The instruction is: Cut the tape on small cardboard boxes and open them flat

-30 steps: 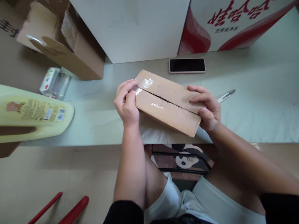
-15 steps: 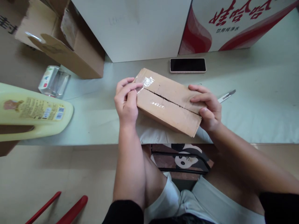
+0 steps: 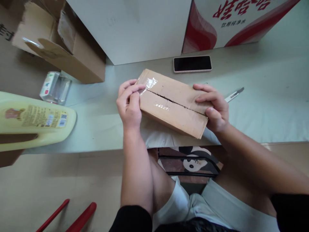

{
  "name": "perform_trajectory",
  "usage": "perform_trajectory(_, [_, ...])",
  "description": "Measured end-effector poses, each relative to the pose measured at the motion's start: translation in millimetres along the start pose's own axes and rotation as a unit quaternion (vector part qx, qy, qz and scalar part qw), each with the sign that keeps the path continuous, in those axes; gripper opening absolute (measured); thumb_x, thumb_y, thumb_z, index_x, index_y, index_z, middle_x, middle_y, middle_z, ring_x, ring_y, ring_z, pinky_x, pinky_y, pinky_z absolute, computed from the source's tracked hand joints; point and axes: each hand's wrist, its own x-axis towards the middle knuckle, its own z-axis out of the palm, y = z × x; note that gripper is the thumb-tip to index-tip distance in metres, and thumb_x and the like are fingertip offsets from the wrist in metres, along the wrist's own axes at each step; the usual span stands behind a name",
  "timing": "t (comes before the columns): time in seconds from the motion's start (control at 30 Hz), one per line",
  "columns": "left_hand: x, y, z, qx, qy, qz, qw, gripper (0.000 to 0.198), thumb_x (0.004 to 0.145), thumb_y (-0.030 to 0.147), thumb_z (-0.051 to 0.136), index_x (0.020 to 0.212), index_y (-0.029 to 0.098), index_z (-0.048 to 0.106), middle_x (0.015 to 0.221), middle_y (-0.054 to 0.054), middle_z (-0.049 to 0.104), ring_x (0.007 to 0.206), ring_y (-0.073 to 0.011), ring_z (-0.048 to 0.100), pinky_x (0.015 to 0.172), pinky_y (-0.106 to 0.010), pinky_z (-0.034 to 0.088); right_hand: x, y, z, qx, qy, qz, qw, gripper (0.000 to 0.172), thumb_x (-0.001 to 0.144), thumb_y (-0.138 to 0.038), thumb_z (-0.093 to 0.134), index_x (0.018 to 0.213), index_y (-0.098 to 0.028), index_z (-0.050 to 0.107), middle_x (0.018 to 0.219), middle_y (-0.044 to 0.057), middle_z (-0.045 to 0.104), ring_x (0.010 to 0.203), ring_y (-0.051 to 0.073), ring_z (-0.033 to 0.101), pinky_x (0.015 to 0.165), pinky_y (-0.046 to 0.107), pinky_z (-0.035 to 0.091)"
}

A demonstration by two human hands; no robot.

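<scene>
Between my hands, near the table's front edge, is a small brown cardboard box (image 3: pixel 173 103). It lies at a slant, its left end farther away than its right. A dark slit runs along the seam of its top, and shiny clear tape shows near the left end. My left hand (image 3: pixel 130 101) grips the left end, with its fingertips on the top. My right hand (image 3: pixel 214 108) is closed round the right end, thumb and fingers on the top corner. Just past the right hand lies a utility knife (image 3: pixel 234 95) with its blade pointing away to the right.
Behind the box lies a phone (image 3: pixel 192 64) before a white and red carton (image 3: pixel 205 29). At left stand an open cardboard box (image 3: pixel 84 61), a clear plastic pack (image 3: pixel 55 87) and a big yellow bottle (image 3: pixel 48 122). The pale table cover (image 3: pixel 265 112) ends near my lap.
The view has shifted and tilted slightly. Both hands keep the same hold on the cardboard box, and nothing has visibly been taken up or let go.
</scene>
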Motion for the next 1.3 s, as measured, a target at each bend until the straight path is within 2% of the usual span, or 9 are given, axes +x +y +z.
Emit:
perform_trajectory(0.43, [2.0, 3.7, 2.9, 0.037, 0.042, -0.032, 0.998, 0.031, 0.081, 0.014, 0.051, 0.088, 0.023, 0.079, 0.107, -0.003, 0.073, 0.113, -0.0195, 0.067, 0.109, -0.039, 0.052, 2.8, -1.3, -3.4, 0.043, -0.026, -0.028, 0.998, 0.034, 0.093, -0.06, 0.054, 0.107, -0.032, 0.066, 0.138, 0.005, 0.066, 0.131, 0.034, 0.059, 0.113, 0.059, 0.046])
perform_trajectory(0.57, [3.9, 5.6, 0.1, 0.018, 0.064, -0.055, 0.996, 0.028, 0.075, 0.018, 0.052, 0.083, 0.021, 0.079, 0.096, -0.004, 0.074, 0.108, -0.0212, 0.068, 0.109, -0.04, 0.051, 4.1, 1.1, -6.2, 0.079, -0.05, 0.026, 0.995, 0.051, 0.09, -0.067, 0.054, 0.131, -0.036, 0.054, 0.146, 0.005, 0.061, 0.137, 0.031, 0.056, 0.115, 0.054, 0.046])
perform_trajectory(0.63, [6.3, 4.3, -2.0, 0.001, 0.107, -0.074, 0.992, 0.027, 0.073, 0.019, 0.051, 0.08, 0.019, 0.077, 0.091, -0.005, 0.073, 0.107, -0.0222, 0.068, 0.108, -0.041, 0.051, 5.9, 5.9, -6.8, 0.114, -0.037, 0.064, 0.991, 0.061, 0.09, -0.072, 0.05, 0.139, -0.036, 0.047, 0.149, 0.006, 0.059, 0.135, 0.03, 0.058, 0.11, 0.052, 0.049])
perform_trajectory(0.73, [12.1, -0.3, -6.1, -0.036, 0.217, -0.116, 0.969, 0.026, 0.073, 0.021, 0.049, 0.079, 0.018, 0.074, 0.09, -0.005, 0.074, 0.104, -0.023, 0.068, 0.104, -0.042, 0.052, 9.1, 12.1, -8.0, 0.105, -0.004, 0.169, 0.98, 0.058, 0.093, -0.072, 0.048, 0.133, -0.03, 0.055, 0.142, 0.009, 0.064, 0.129, 0.029, 0.062, 0.109, 0.052, 0.05])
perform_trajectory(0.87, [19.2, -8.4, -10.0, -0.093, 0.295, -0.192, 0.931, 0.023, 0.071, 0.023, 0.049, 0.08, 0.019, 0.07, 0.089, -0.001, 0.073, 0.101, -0.0218, 0.068, 0.102, -0.043, 0.053, 9.7, 10.6, -10.3, 0.099, -0.096, 0.262, 0.955, 0.062, 0.095, -0.072, 0.041, 0.115, -0.022, 0.07, 0.121, 0.011, 0.074, 0.116, 0.031, 0.068, 0.108, 0.057, 0.05])
perform_trajectory(0.97, [17.3, -10.5, -5.1, -0.161, 0.234, -0.212, 0.935, 0.019, 0.076, 0.03, 0.052, 0.083, 0.022, 0.067, 0.091, 0.0, 0.074, 0.109, -0.0243, 0.067, 0.103, -0.044, 0.053, 8.5, 2.5, -12.9, 0.157, -0.157, 0.2, 0.954, 0.066, 0.096, -0.072, 0.04, 0.127, -0.022, 0.068, 0.133, 0.012, 0.07, 0.124, 0.032, 0.066, 0.11, 0.057, 0.05])
perform_trajectory(1.1, [7.6, -5.7, 12.0, -0.234, 0.026, -0.273, 0.933, 0.034, 0.081, 0.053, 0.058, 0.096, 0.024, 0.067, 0.109, -0.006, 0.077, 0.126, -0.0294, 0.064, 0.102, -0.044, 0.055, 11.7, -10.2, -19.1, 0.143, -0.148, 0.06, 0.977, 0.06, 0.097, -0.066, 0.049, 0.144, -0.03, 0.058, 0.165, 0.008, 0.044, 0.155, 0.03, 0.039, 0.128, 0.055, 0.03])
perform_trajectory(1.17, [3.9, -3.4, 19.3, -0.234, -0.002, -0.304, 0.924, 0.037, 0.076, 0.054, 0.064, 0.096, 0.023, 0.068, 0.112, -0.008, 0.076, 0.125, -0.0284, 0.065, 0.099, -0.039, 0.058, 14.7, -14.0, -22.5, 0.102, -0.148, 0.031, 0.983, 0.059, 0.095, -0.065, 0.055, 0.144, -0.033, 0.058, 0.171, 0.005, 0.032, 0.161, 0.029, 0.026, 0.132, 0.053, 0.023])
perform_trajectory(1.3, [0.2, -3.5, 24.7, -0.212, -0.035, -0.374, 0.902, 0.046, 0.079, 0.064, 0.06, 0.09, 0.021, 0.069, 0.092, -0.009, 0.077, 0.101, -0.0259, 0.075, 0.076, -0.032, 0.062, 17.6, -14.5, -25.8, 0.06, -0.125, 0.029, 0.99, 0.059, 0.092, -0.068, 0.057, 0.14, -0.033, 0.059, 0.172, 0.004, 0.028, 0.163, 0.031, 0.02, 0.132, 0.057, 0.02])
